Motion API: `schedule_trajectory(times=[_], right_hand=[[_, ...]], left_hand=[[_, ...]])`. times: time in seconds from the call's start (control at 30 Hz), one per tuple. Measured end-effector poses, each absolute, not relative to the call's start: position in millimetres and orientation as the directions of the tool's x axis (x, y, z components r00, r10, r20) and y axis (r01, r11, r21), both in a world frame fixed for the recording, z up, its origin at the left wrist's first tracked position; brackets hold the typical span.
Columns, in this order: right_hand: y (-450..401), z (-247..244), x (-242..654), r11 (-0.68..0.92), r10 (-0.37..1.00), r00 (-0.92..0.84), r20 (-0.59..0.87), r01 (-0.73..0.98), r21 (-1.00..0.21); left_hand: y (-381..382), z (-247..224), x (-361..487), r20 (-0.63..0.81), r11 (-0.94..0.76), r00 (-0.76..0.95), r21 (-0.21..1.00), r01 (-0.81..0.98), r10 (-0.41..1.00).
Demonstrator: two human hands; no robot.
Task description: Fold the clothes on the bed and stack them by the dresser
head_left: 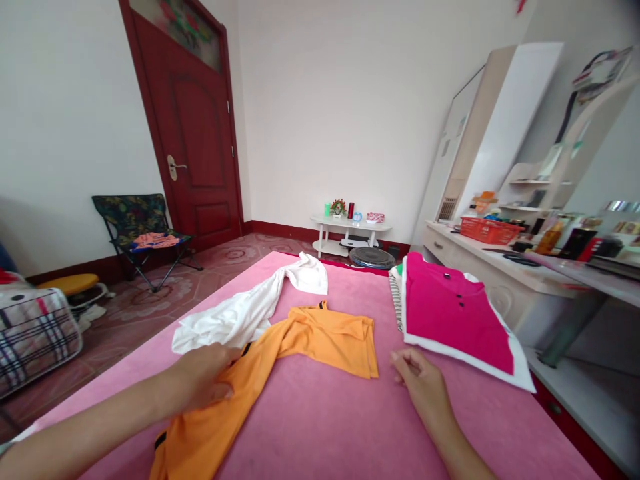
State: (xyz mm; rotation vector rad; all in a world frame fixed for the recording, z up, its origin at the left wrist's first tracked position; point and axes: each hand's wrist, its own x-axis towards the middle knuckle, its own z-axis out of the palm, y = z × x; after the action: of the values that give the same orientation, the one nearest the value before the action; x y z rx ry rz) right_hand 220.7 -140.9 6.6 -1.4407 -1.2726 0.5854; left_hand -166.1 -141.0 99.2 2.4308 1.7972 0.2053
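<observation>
An orange garment with black trim lies bunched and twisted across the bed, its near end running down to the lower left. My left hand is closed on the cloth at its left side, thumb and fingers gripping a fold. To the right of the garment, my right hand hovers just above the pink bed cover, fingers curled in with nothing visible in them. Behind the orange cloth lies a crumpled white garment. On the right sits a flat stack topped by a magenta shirt.
A dresser with a red basket and bottles stands along the right. Beyond the bed are a small white table and a round black object. A folding chair and a plaid bag are at left.
</observation>
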Motion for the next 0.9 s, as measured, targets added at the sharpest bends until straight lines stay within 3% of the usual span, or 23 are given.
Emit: schedule_trajectory(times=[0.17,0.23,0.27,0.3,0.33,0.4,0.43,0.5,0.57,0.7,0.9], right_hand=[[-138.4,1.9,219.9,0.135,0.925,0.272,0.264,0.415,-0.900],[-137.6,-0.5,220.4,0.118,0.937,0.249,0.244,0.431,-0.894],[-137.3,-1.4,220.7,0.110,0.943,0.236,0.234,0.443,-0.890],[-137.3,-2.0,220.9,0.102,0.948,0.224,0.224,0.455,-0.885],[-137.3,-2.3,221.1,0.096,0.951,0.217,0.218,0.463,-0.881],[-137.7,-2.1,221.1,0.092,0.954,0.214,0.210,0.458,-0.884],[-138.0,-1.6,221.0,0.092,0.954,0.217,0.207,0.448,-0.889],[-138.3,-0.8,220.8,0.090,0.953,0.224,0.202,0.430,-0.899],[-138.2,-0.8,221.1,0.088,0.956,0.217,0.196,0.424,-0.902],[-136.2,-5.0,223.7,0.089,0.964,0.186,0.191,0.450,-0.888],[-132.4,-16.1,228.7,0.096,0.970,0.140,0.198,0.528,-0.844]], left_hand=[[-148.3,139.3,-154.2,-0.288,-0.322,0.535,0.547,0.773,0.794],[-127.8,164.1,-147.1,-0.410,-0.238,0.563,0.616,0.751,0.718],[-110.7,176.7,-143.9,-0.404,-0.224,0.537,0.605,0.764,0.740],[-89.9,189.9,-141.4,-0.321,-0.227,0.471,0.575,0.786,0.822],[-66.6,204.3,-139.9,-0.084,-0.216,0.308,0.542,0.812,0.948],[-18.3,236.9,-141.0,0.130,-0.201,0.156,0.526,0.826,0.979],[3.7,253.8,-143.7,0.260,-0.198,0.067,0.521,0.830,0.963],[38.1,281.6,-152.2,0.641,-0.238,-0.173,0.503,0.831,0.748],[56.2,290.3,-162.0,0.774,-0.285,-0.213,0.452,0.845,0.597],[45.5,229.7,-176.9,0.744,-0.292,-0.065,0.339,0.894,0.665],[-17.8,69.8,-206.5,0.352,-0.343,0.233,0.293,0.892,0.906]])
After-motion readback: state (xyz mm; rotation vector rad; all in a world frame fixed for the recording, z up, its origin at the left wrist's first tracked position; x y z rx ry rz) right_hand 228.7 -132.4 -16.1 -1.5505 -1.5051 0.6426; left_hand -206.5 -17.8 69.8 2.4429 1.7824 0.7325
